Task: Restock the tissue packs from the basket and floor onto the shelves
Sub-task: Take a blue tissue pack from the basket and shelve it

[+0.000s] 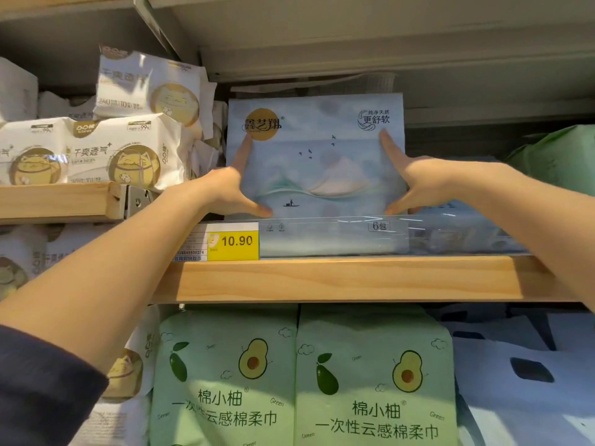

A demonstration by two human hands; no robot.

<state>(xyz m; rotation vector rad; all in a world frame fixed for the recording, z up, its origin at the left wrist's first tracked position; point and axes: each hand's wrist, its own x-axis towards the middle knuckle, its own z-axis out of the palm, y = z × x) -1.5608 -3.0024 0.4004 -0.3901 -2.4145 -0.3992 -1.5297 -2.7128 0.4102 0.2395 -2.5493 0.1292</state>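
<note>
Left hand (225, 191), right hand (418, 181) press tissue pack (322, 175) on shelf (354, 278).

Dark navy sleeve (42, 391) on left arm, cuff near elbow, soft matte fabric. Forearms, left grip (225, 191), right grip (425, 183) bare.

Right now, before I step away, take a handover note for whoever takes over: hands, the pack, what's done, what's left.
Left hand: forefinger and thumb straight, pressed on the front of the blue tissue pack, by its left edge.
Right hand: the same by its right edge.
Pack: upright on the wooden shelf, behind the clear front strip.
Done: both hands are on it.
Left: probably square it or lift it out.
</note>
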